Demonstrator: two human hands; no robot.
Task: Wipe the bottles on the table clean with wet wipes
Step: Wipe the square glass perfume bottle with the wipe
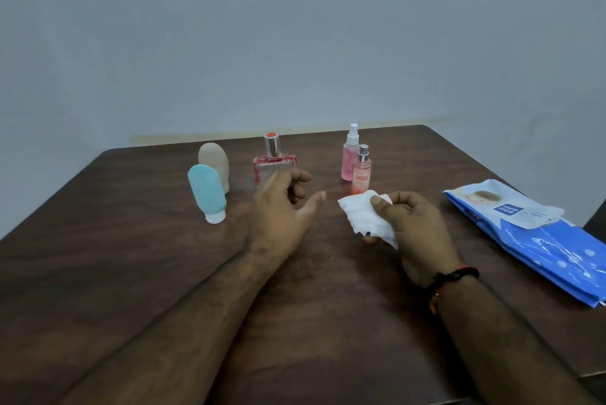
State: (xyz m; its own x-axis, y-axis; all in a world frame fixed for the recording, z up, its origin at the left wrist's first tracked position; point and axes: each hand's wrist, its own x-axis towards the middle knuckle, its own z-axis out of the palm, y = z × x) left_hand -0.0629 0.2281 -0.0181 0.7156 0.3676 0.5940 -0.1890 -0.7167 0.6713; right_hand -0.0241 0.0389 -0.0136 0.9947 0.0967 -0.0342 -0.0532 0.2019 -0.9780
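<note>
Nearest on the counter (131,273): right hand (416,234) pinching a wet wipe (364,217); left hand (282,208), fingers loose, at the glass perfume bottle (273,162). Beyond: two tubes, two sprays. Wiping seemingly just starting.

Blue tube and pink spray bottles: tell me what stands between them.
In the head view, the perfume bottle, with the left hand right before it.
</note>
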